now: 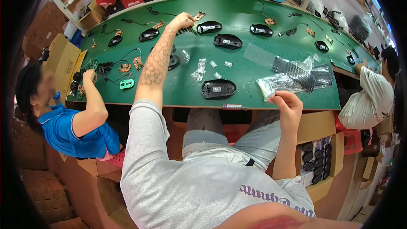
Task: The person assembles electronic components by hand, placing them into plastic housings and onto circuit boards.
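Note:
My left arm stretches to the far side of the green table point(169, 97). My left hand point(183, 20) is closed, with a small black grid-patterned sheet point(186, 30) at its fingers, beside a black computer mouse base point(209, 27). The fingertips are partly hidden. Over the near edge, my right hand point(289, 105) pinches a tiny dark piece too small to name. Just beyond it lie a clear plastic bag point(268, 85) and larger black gridded sheets point(296, 73). Another mouse base point(218, 89) lies nearest me, with small clear packets point(199, 71) behind it.
More mouse bases point(227, 41) and cabled circuit boards point(159, 25) are spread over the table. A co-worker in blue point(80, 123) handles cables at left; another in white point(369, 91) sits at right. An open carton of black parts point(316, 161) stands beside my right arm.

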Demonstrator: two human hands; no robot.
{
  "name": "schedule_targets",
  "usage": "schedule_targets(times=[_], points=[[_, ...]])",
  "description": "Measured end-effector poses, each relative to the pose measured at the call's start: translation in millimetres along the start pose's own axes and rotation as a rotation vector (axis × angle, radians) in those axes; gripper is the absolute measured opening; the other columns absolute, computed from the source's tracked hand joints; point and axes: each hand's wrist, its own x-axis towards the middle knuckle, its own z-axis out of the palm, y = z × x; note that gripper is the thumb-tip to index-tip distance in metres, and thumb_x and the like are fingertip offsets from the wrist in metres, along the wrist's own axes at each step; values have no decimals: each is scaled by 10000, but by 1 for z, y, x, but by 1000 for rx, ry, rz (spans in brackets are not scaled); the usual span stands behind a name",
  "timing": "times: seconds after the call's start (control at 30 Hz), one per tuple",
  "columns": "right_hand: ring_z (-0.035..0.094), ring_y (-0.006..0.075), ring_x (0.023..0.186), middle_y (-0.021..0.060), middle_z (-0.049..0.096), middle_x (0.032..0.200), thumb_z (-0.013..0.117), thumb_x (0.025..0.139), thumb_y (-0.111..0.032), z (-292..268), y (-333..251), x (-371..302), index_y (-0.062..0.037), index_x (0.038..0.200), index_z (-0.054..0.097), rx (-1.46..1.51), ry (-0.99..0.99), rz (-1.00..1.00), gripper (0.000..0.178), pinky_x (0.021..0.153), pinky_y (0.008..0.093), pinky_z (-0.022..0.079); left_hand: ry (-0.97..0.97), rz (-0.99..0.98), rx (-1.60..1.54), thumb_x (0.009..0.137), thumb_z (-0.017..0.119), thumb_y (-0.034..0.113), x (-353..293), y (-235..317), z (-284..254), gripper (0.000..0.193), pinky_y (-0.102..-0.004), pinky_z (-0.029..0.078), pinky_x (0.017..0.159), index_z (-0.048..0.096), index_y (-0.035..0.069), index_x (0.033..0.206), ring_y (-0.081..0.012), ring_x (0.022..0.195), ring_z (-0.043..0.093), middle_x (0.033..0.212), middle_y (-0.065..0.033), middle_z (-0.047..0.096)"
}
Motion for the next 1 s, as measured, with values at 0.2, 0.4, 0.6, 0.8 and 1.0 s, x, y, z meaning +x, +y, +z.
schedule_targets(times=[0.2,0.4,0.6,0.8,1.0], points=[[647,186,814,123,696,914,624,835,73,-16,15,36,10,975,670,63,39,-36,160,773,244,510,27,-116,73,731,672,275,74,-19,11,421,-320,489,738,699,56,1089,-204,806,601,914,-64,683],[621,172,836,113,676,946,625,832,79,-15,16,74,7,952,666,23,6,-49,146,771,236,496,8,-236,161,706,742,337,139,-44,37,449,-347,510,797,714,54,1054,-227,876,635,961,-77,701],[598,158,815,83,644,925,625,832,83,-20,16,103,2,951,659,-44,-77,-125,148,754,224,480,-22,-317,187,693,791,370,168,-66,44,482,-354,522,838,708,61,1053,-233,911,659,992,-81,710],[585,138,801,58,636,919,632,832,79,-3,5,111,2,959,655,-53,-44,-115,150,740,210,466,74,-196,35,708,805,329,157,-66,35,520,-316,514,831,651,89,1143,-199,874,661,971,-78,698],[581,122,800,59,651,956,647,832,59,-7,22,117,1,958,656,-89,-38,-13,139,731,204,461,193,-65,-367,738,810,275,115,-57,3,524,-288,505,815,638,80,1193,-183,881,652,927,-91,689]])
